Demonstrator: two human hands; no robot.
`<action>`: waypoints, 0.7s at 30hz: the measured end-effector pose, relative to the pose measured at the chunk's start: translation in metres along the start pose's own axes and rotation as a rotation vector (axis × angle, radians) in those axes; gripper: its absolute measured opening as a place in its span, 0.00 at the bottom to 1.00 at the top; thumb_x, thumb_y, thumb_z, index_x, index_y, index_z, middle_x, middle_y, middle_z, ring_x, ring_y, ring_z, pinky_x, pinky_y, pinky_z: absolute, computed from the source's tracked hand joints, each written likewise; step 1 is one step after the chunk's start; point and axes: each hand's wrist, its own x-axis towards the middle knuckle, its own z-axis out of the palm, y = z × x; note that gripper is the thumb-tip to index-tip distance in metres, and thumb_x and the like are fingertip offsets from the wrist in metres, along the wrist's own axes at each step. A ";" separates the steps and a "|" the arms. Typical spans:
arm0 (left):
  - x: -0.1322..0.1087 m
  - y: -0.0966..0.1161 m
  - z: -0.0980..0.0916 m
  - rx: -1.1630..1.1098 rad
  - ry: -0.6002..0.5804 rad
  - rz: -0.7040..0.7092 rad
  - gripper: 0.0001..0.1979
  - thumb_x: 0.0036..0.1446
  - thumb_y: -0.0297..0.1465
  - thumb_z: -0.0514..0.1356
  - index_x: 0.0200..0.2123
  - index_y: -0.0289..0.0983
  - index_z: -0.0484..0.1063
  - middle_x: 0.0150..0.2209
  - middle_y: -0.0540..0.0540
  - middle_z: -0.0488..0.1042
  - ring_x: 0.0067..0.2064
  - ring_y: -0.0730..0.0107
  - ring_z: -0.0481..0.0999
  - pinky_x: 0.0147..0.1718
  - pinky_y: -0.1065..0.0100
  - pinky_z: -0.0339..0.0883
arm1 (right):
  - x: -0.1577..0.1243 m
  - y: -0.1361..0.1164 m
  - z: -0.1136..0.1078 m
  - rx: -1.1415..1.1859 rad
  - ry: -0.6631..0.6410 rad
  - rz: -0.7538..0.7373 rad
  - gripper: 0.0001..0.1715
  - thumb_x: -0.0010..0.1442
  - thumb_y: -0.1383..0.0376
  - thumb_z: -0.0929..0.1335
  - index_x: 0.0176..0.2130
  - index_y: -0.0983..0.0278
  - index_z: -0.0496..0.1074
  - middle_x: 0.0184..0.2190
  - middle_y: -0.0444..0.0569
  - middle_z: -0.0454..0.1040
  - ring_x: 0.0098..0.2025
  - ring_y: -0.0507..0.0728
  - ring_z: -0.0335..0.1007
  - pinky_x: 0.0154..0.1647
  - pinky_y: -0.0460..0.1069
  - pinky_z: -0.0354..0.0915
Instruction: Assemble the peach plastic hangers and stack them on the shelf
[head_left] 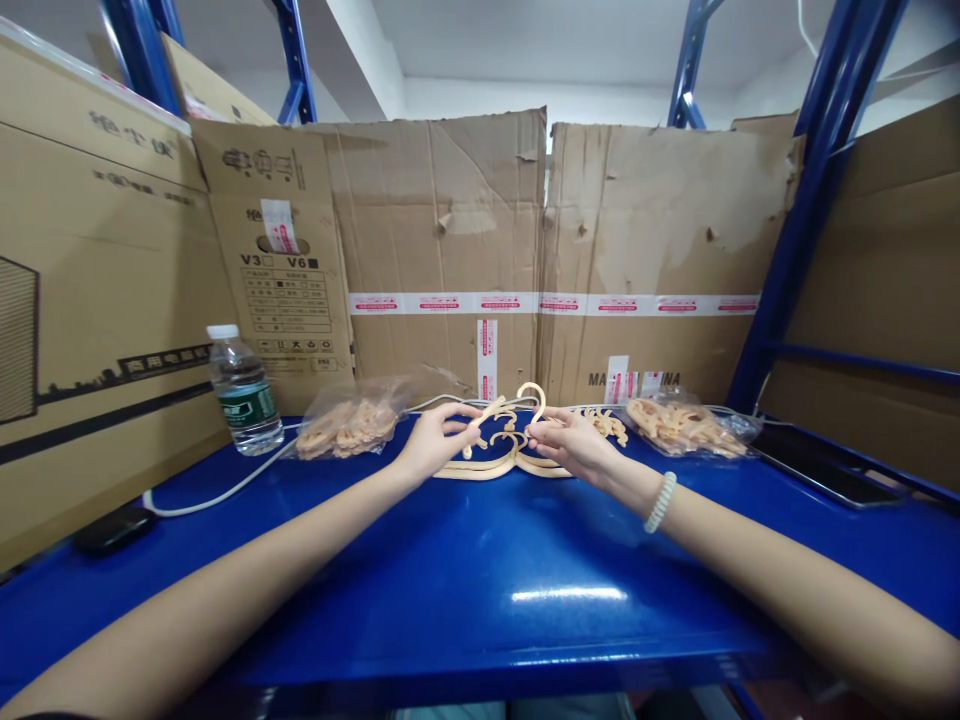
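Observation:
A cream scrolled hanger-shaped piece [504, 452] with a hook on top lies on the blue shelf [480, 580], far from me. My left hand [435, 438] pinches a thin cream part at the piece's upper left. My right hand [570, 440], with a white bead bracelet on its wrist, has its fingers closed on the piece's right side near the hook. More cream parts lie just behind my right hand.
Clear bags of cream parts lie at left [349, 420] and right [686, 425]. A water bottle [244, 388] stands at far left, with a white cable [217, 490] and a black device [112, 528] nearby. A dark tablet [821, 465] lies at right. Cardboard boxes [450, 250] wall the back.

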 end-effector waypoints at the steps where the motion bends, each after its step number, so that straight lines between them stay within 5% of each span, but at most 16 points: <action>1: -0.007 -0.001 0.006 -0.066 -0.001 -0.033 0.22 0.46 0.31 0.67 0.46 0.36 0.72 0.47 0.40 0.76 0.38 0.60 0.80 0.35 0.62 0.74 | -0.004 0.000 0.003 0.015 -0.018 0.017 0.19 0.42 0.73 0.77 0.35 0.65 0.71 0.28 0.44 0.76 0.29 0.50 0.75 0.37 0.46 0.74; 4: -0.024 -0.002 0.021 -0.254 -0.021 -0.122 0.28 0.45 0.31 0.67 0.52 0.37 0.68 0.46 0.39 0.75 0.38 0.60 0.80 0.34 0.60 0.75 | -0.017 0.003 0.011 0.037 -0.069 0.064 0.16 0.41 0.71 0.79 0.31 0.67 0.73 0.28 0.46 0.77 0.31 0.51 0.77 0.41 0.46 0.73; 10: -0.045 0.007 0.036 -0.510 -0.027 -0.157 0.16 0.45 0.34 0.68 0.35 0.38 0.67 0.35 0.48 0.73 0.43 0.60 0.79 0.47 0.55 0.72 | -0.032 0.008 0.018 0.010 -0.170 0.131 0.18 0.40 0.66 0.80 0.31 0.67 0.75 0.28 0.46 0.78 0.32 0.51 0.76 0.36 0.44 0.72; 21: -0.058 0.009 0.047 -0.423 0.100 -0.067 0.10 0.48 0.31 0.66 0.29 0.37 0.66 0.31 0.52 0.69 0.37 0.68 0.74 0.41 0.66 0.68 | -0.038 -0.002 0.019 0.002 -0.308 0.310 0.10 0.52 0.68 0.75 0.32 0.70 0.72 0.32 0.51 0.78 0.37 0.55 0.78 0.43 0.49 0.73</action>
